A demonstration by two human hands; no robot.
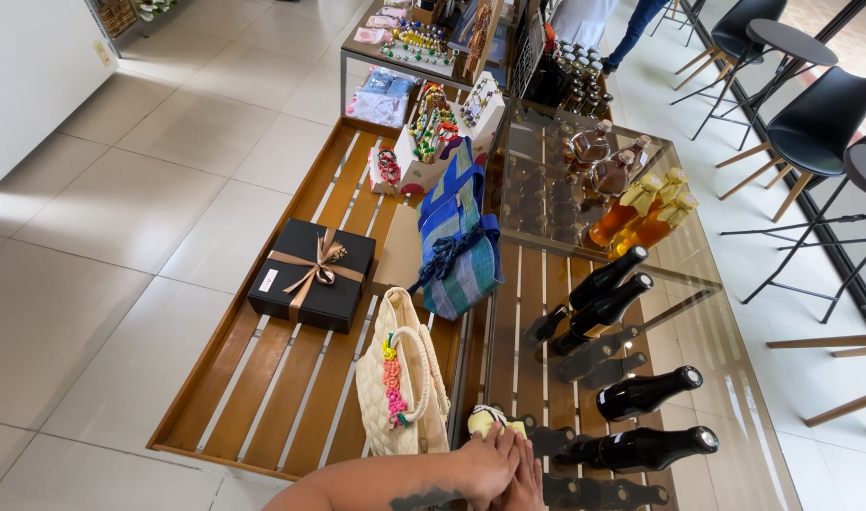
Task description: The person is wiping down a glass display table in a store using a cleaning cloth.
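Both hands, left hand point(487, 466) over right hand point(526, 483), lie flat on the small pale yellow cloth pad point(491, 420), which pokes out just beyond the fingertips (long axis unclear); neither hand is gripping.

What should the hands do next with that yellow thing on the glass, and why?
Probably slide the yellow sponge along the glass tabletop. Both hands rest together just behind it at the near edge, and dark bottles lie close on the right, so keep the stroke short.
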